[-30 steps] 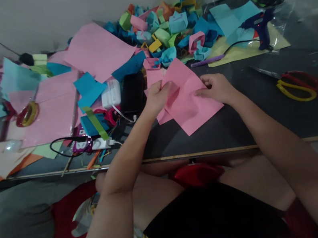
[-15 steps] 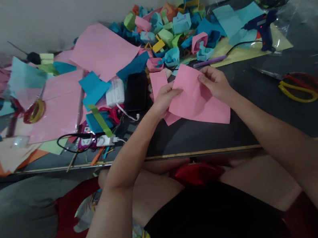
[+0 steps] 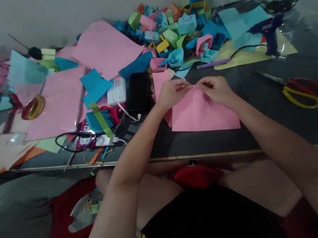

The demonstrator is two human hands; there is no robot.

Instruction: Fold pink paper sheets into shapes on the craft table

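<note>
A pink sheet of paper (image 3: 203, 113) is held over the dark tabletop, its lower edge toward me. My left hand (image 3: 174, 93) pinches its top edge near the middle. Close beside it, my right hand (image 3: 216, 90) grips the same edge, fingers pressed together. The sheet bends in a slight ridge below the fingertips. Another pink paper piece (image 3: 161, 79) lies under and to the left of it. Beyond my hands sits a heap of small folded paper shapes (image 3: 170, 31) in blue, green, pink and yellow.
Red-and-yellow-handled scissors (image 3: 302, 93) lie at right, below a blue glue gun (image 3: 268, 35). A black phone (image 3: 137, 91), a white charger (image 3: 116, 91) and a cabled power strip (image 3: 95, 139) are at left. More scissors (image 3: 33, 107) rest on pink sheets. A person in grey sits at lower left.
Both hands have come together at the sheet's top edge. The sheet has turned so its lower edge lies nearly level toward me. The view has shifted slightly.
</note>
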